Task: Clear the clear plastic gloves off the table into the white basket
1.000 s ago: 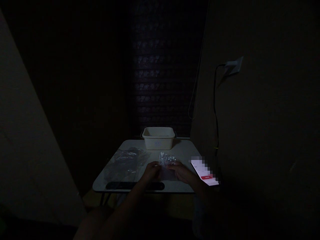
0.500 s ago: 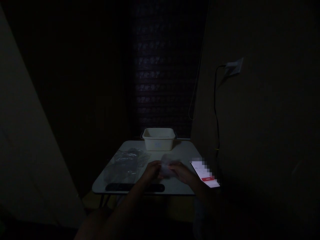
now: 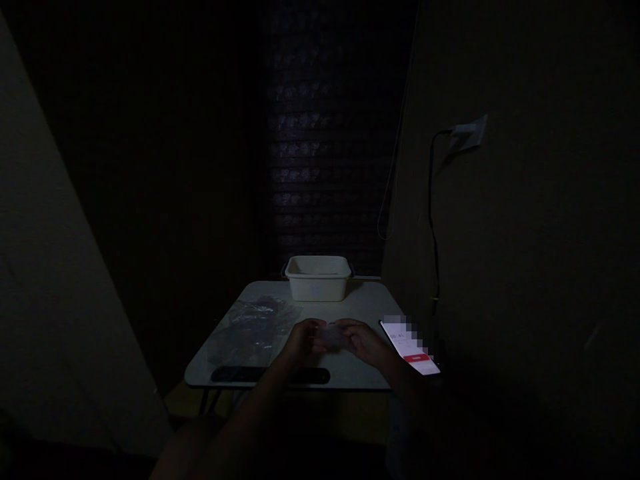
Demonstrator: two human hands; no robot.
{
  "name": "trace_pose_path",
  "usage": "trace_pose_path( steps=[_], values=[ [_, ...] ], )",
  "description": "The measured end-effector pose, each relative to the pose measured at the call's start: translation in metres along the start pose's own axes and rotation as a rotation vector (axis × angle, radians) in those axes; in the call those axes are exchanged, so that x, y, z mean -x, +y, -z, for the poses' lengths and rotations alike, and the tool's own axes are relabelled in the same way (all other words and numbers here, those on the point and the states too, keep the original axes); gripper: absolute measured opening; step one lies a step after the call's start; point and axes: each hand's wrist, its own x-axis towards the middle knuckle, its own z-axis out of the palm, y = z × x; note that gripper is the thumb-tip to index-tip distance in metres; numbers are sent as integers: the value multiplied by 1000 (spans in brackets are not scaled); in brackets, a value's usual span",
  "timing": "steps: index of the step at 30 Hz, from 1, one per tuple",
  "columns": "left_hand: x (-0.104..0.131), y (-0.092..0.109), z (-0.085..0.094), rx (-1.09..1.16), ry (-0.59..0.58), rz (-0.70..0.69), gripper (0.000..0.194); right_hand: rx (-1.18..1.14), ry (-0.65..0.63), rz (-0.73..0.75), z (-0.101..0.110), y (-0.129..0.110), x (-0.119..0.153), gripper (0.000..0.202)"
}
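Observation:
Over the middle of a small white folding table (image 3: 360,380), my left hand (image 3: 304,339) and my right hand (image 3: 363,339) meet around a crumpled clear plastic bag (image 3: 330,337). The left fingers are closed on its left side, the right fingers on its right side. Dim light leaves its folds and any contents hard to make out. Several clear plastic bags (image 3: 253,330) lie flat in a loose pile on the table to the left of my hands.
Behind my hands a white plastic basin (image 3: 317,287) with dark handles stands at the table's far edge. A lit phone (image 3: 410,350) lies at the right edge. A black slot strip (image 3: 305,376) runs along the front. A cable (image 3: 431,200) hangs from a wall socket.
The bag between my hands has become more compact and sits lower, and its upper part no longer sticks up. Both hands stay in nearly the same place.

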Motion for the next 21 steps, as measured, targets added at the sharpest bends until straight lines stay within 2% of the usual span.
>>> trace_pose_path(
  steps=[3, 6, 10, 14, 18, 21],
  values=[
    [-4, -4, 2, -73, 100, -42, 16, -109, -17, -24, -4, -4, 3, 31],
    [-9, -10, 3, -172, 179, -101, 22, -156, 7, -54, -7, -9, 5, 29],
    [-10, -11, 3, -178, 182, -168, 32, -157, 82, -123, -6, -10, 4, 28],
    [-10, -12, 4, -197, 157, -188, 36, -155, 128, -130, -2, 0, 2, 29],
    [-15, -21, 10, -303, 193, -185, 33, -61, 263, -115, 4, 14, -1, 35],
    [-20, -30, 16, -492, 245, -231, 31, 144, 377, -140, 12, 19, -3, 31]
  ],
)
